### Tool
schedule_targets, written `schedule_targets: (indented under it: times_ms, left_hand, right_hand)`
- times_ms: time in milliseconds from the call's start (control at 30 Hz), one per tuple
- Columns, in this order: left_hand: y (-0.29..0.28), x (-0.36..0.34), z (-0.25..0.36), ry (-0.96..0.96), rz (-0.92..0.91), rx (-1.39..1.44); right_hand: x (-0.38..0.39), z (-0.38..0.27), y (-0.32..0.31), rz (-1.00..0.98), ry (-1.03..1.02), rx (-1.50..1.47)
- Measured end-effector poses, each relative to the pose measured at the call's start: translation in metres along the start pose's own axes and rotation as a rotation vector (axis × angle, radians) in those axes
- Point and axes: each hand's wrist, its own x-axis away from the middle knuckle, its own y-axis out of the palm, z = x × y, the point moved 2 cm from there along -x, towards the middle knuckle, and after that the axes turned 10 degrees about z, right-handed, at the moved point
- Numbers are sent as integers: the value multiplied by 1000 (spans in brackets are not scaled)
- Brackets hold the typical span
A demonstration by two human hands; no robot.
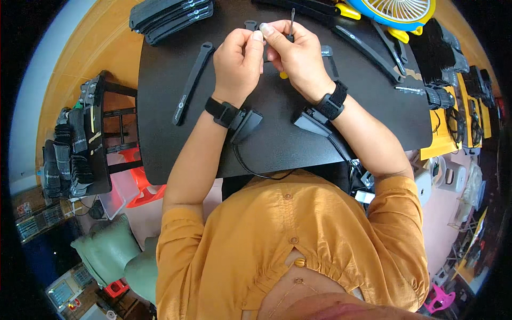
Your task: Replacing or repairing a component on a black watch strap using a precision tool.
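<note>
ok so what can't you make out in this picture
Anything pinched between the fingers: head view, hidden by the fingertips.
Most of the screwdriver's handle: head view, behind the right hand.
Top of the fan: head view, cut off by the upper edge.

Where my left hand [238, 64] meets my right hand [300, 57], anything between the fingertips is too small and covered to make out. My right fingers hide most of the handle of the screwdriver [292, 18]. The top edge cuts off the blue-and-yellow fan [397, 12]; the lower edge, my mustard blouse [293, 218].
</note>
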Motion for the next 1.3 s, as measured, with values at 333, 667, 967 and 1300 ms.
schedule_targets:
  times_ms: [333, 667, 967, 1300]
  left_hand:
    - [8, 4, 5, 32, -3, 9]
    - [8, 2, 20, -146, -69, 33]
    - [6, 4, 14, 2, -32, 91]
    - [9, 16, 16, -77, -81, 84]
  right_hand:
    - [-7, -5, -2, 8, 43, -67]
    - [-5, -5, -4, 125, -504, 319]
    - [-2, -12, -1, 28, -68, 45]
    - [-20, -92, -12, 329, 432, 401]
